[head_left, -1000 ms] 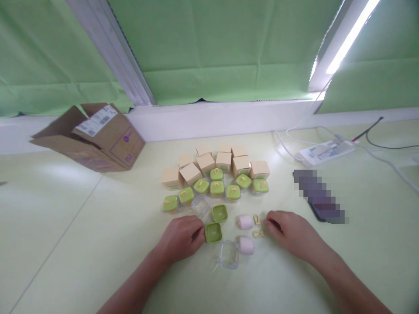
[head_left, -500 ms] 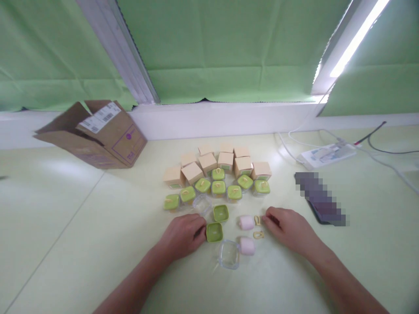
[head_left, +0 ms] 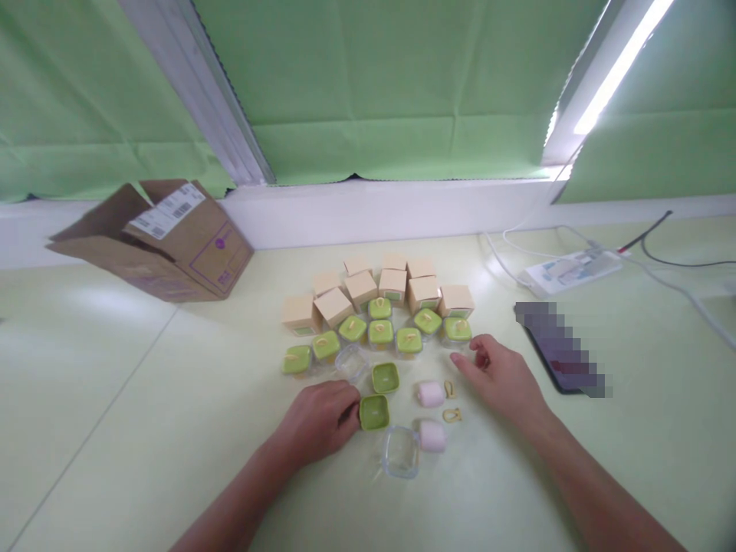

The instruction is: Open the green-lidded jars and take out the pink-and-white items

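My left hand (head_left: pixel 323 418) rests on the table with its fingers curled. Its fingertips lie right at the left edge of an upturned green lid (head_left: pixel 374 413); whatever they may hold is hidden. A second green lid (head_left: pixel 385 378) lies just behind. My right hand (head_left: pixel 501 376) holds nothing, thumb and index finger apart, in front of the rightmost lidded jar (head_left: pixel 457 331). To its left lie two small yellow loops (head_left: pixel 449 389) and two pale pink cylinders (head_left: pixel 431 394). A clear square container (head_left: pixel 401 452) stands nearest me, and another clear container (head_left: pixel 351 363) lies behind my left hand.
Several clear jars with green lids (head_left: pixel 380 333) form an arc, with several small tan boxes (head_left: pixel 361 289) behind. An opened cardboard carton (head_left: pixel 189 253) stands at the back left. On the right are a dark phone (head_left: pixel 560 349) and a white power strip (head_left: pixel 569 272) with cables.
My right hand has moved up and away from beside the yellow loops, and its fingers have spread. My left hand stays by the green lid. The view has shifted slightly.
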The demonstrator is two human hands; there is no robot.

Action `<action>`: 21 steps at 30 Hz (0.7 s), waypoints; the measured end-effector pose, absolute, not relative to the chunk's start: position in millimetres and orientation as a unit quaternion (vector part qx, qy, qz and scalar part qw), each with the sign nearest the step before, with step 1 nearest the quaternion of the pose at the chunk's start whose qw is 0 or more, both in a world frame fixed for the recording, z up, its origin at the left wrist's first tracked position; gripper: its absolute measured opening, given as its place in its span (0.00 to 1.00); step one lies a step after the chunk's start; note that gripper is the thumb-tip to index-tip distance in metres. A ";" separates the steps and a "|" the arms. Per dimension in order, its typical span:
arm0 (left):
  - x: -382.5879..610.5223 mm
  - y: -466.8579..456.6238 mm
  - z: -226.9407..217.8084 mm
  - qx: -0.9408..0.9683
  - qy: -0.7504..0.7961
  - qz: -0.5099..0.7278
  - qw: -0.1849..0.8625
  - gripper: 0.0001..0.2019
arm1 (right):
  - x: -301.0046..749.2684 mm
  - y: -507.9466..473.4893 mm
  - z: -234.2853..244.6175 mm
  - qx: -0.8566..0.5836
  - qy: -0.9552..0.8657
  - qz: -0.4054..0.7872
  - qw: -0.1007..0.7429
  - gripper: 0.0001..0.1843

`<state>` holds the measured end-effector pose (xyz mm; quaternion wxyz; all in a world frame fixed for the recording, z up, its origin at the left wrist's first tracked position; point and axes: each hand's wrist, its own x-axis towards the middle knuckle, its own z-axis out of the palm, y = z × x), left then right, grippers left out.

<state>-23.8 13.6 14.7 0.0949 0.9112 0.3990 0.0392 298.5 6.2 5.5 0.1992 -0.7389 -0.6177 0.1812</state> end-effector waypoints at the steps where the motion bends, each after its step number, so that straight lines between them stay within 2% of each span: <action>1: -23.5 13.8 14.5 0.911 0.398 0.040 0.095 0.09 | 296.8 7.4 6.4 -0.747 -0.608 0.182 0.197 0.22; 5: -22.7 14.7 13.4 0.911 0.398 0.040 0.097 0.08 | 290.0 12.3 10.3 -0.771 -0.592 0.167 0.164 0.28; 21: -23.8 14.6 14.6 0.910 0.398 0.052 0.103 0.08 | 283.9 40.1 20.7 -0.797 -0.595 0.078 0.072 0.30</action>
